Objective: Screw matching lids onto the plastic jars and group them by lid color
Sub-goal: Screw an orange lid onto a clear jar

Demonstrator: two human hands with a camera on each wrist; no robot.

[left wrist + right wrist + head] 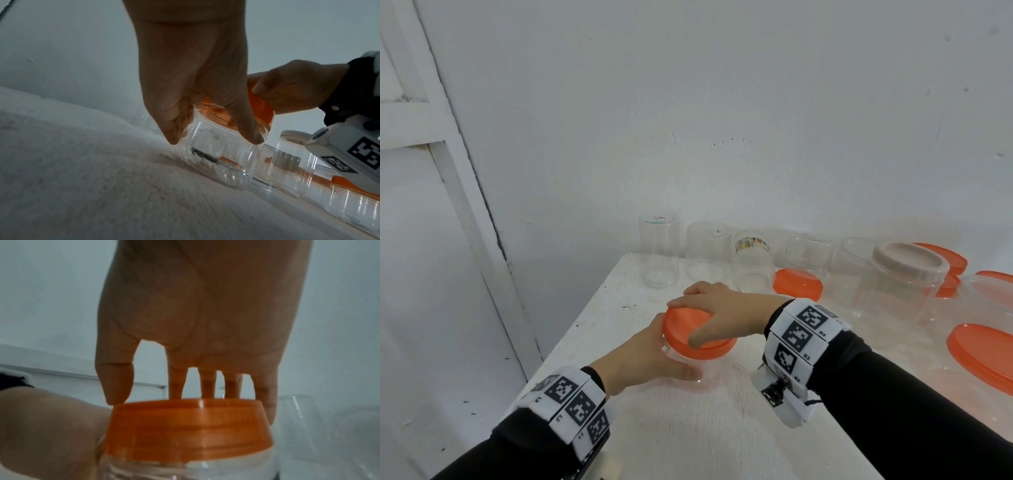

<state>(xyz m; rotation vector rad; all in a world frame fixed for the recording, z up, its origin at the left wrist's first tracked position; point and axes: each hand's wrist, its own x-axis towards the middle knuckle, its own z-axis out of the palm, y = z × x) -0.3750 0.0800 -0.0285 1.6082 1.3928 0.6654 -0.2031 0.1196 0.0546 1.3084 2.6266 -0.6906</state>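
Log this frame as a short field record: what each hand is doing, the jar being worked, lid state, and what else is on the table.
left hand: left hand grips the body of the small clear plastic jar
right hand: right hand grips the round orange plastic lid from above
lid state: sitting on the jar's mouth; tightness cannot be told
table: white table
others: beige-lidded clear jar; loose orange lid; row of lidless clear jars by the wall

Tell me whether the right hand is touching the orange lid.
Touching. In the right wrist view the right hand has its fingertips on the orange lid's rim.
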